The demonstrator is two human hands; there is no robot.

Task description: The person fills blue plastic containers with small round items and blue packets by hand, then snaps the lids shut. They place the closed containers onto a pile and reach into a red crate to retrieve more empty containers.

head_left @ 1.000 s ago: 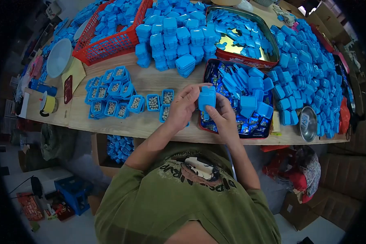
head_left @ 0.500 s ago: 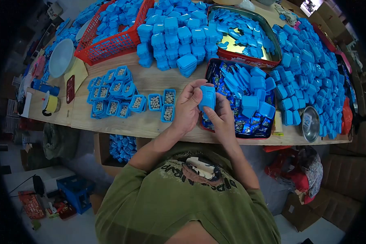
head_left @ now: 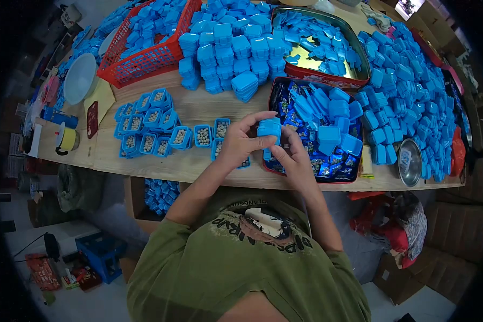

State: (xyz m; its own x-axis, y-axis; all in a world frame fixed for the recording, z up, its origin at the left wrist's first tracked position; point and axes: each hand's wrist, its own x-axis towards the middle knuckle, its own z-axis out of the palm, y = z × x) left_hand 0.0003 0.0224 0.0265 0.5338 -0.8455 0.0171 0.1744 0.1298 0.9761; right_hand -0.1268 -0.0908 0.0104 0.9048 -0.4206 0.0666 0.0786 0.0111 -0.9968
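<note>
Box point(head_left: 269, 130) in hands point(head_left: 240, 144), pellet-filled boxes point(head_left: 202, 135) beside

Wooden table point(head_left: 198, 110) bears blue boxes point(head_left: 236, 48), red basket point(head_left: 139, 67), seemingly metal trays point(head_left: 317, 78).

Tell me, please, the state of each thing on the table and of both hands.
blue box: closed, held in both hands.
left hand: grips the blue box.
right hand: grips the blue box.
row of boxes: open, filled with pale pellets.
stacked boxes: closed.
red basket: full of blue boxes.
</note>
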